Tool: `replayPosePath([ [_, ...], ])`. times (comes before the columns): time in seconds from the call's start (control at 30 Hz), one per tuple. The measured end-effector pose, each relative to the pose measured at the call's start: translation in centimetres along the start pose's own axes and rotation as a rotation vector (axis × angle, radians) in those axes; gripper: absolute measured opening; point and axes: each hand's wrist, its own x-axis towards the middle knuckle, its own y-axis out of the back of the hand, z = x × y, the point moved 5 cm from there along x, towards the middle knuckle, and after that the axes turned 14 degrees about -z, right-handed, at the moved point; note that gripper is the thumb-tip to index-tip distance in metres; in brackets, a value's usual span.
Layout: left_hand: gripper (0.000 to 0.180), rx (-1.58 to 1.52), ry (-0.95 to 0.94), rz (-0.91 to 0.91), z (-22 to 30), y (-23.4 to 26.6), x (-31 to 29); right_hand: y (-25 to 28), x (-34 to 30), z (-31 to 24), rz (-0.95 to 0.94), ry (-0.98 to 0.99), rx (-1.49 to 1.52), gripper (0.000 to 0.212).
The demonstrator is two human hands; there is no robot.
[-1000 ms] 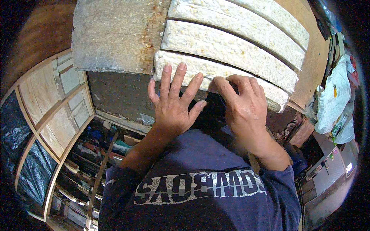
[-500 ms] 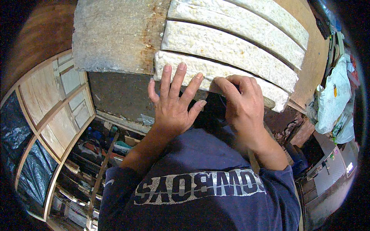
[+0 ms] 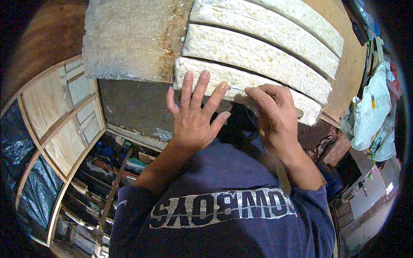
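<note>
Several long white slabs of tempeh, flecked with yellowish bits, lie side by side on a wooden board. My left hand (image 3: 195,114) is spread over the near edge of the closest tempeh slab (image 3: 254,79), its fingertips resting on the top near the left end. Just to the right, my right hand (image 3: 275,109) is closed round a thin knife (image 3: 237,89). Its narrow metal blade points left at the slab's near edge, close to my left index fingertip. The butt of its handle shows beyond the right side of my hand. How deep the tip goes, I cannot tell.
Left of the slabs extends a bare, stained board (image 3: 133,41). Pale plastic bags (image 3: 372,107) hang at the right. A wooden frame with panels (image 3: 56,120) stands at the left, and scrap wood lies low behind my left arm.
My right hand has shifted slightly right, drawing the knife along, and the blade now shows between my two hands. My left hand stays nearly in place.
</note>
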Motion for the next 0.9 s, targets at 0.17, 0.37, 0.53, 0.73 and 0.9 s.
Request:
replayPosePath([
  [0.17, 0.068, -0.009, 0.005, -0.001, 0.0, -0.1, -0.1, 0.5, -0.4, 0.2, -0.034, -0.014, -0.035, 0.044],
  [0.37, 0.068, 0.012, -0.010, 0.018, 0.0, -0.1, -0.1, -0.4, -0.6, 0.3, -0.065, -0.085, -0.172, 0.039],
  [0.53, 0.066, 0.028, -0.005, 0.011, 0.0, -0.2, -0.1, -0.3, 0.2, -0.3, -0.081, -0.074, -0.203, 0.036],
  [0.73, 0.063, 0.026, 0.005, -0.013, -0.1, -0.1, -0.1, -0.7, 1.0, -0.1, 0.035, 0.012, -0.173, 0.019],
  [0.9, 0.062, 0.023, -0.001, 0.007, -0.2, -0.3, -0.2, -0.1, 0.4, 0.2, -0.055, -0.033, -0.096, 0.038],
])
